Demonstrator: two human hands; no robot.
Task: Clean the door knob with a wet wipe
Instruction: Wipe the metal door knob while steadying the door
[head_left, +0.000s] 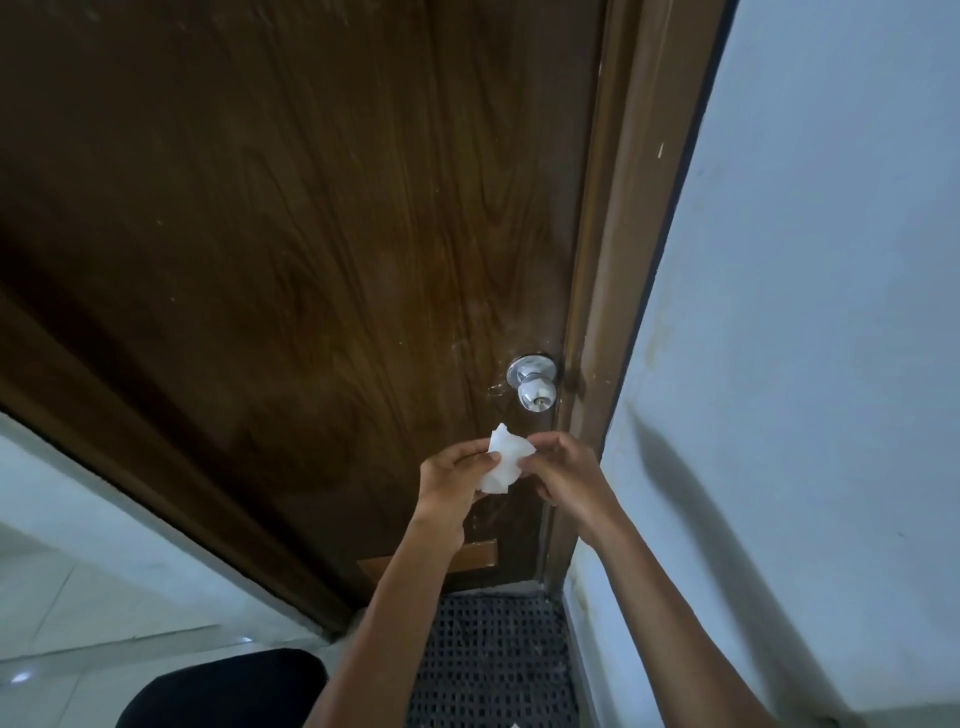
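A shiny round metal door knob (535, 391) sticks out of a dark brown wooden door (291, 234), close to its right edge. Just below the knob, a crumpled white wet wipe (503, 463) is held between both hands. My left hand (451, 477) pinches the wipe's left side and my right hand (563, 472) grips its right side. The wipe hangs a short way under the knob and does not touch it.
A brown door frame (618, 249) runs along the door's right edge, with a pale wall (810, 364) beyond it. A dark perforated mat (493, 660) lies on the floor at the door's foot. A black rounded object (223, 691) sits at the lower left on pale tiles.
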